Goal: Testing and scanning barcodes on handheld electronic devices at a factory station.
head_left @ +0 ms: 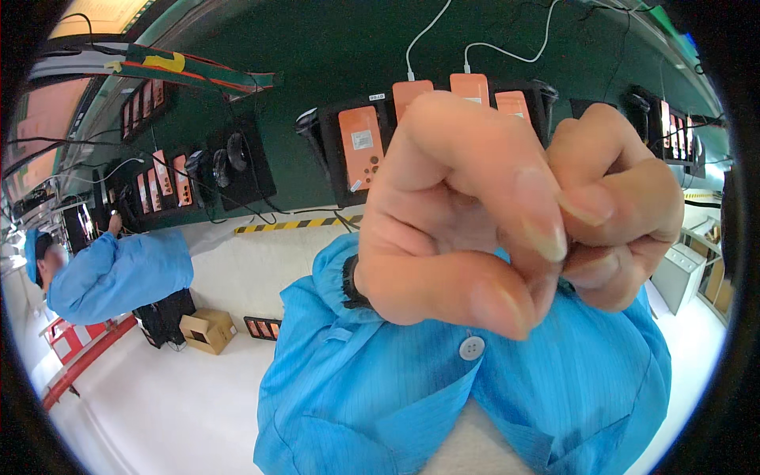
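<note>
Both hands are raised close before me, above the front of my blue smock. My left hand has its fingers curled inward, thumb and fingertips drawn together. Against its fingertips rests my right hand, also closed, with thumb and fingers folded tightly. Whatever is pinched between them, if anything, is hidden or too small to make out. Behind the hands, orange phones lie on a dark green bench: one phone shows fully at the left, and others are partly covered by my fingers.
White charging cables run to two phones. Black stands flank the row. At the left, a co-worker in blue works by more phones. A cardboard box is on the floor; black-yellow tape marks the bench edge.
</note>
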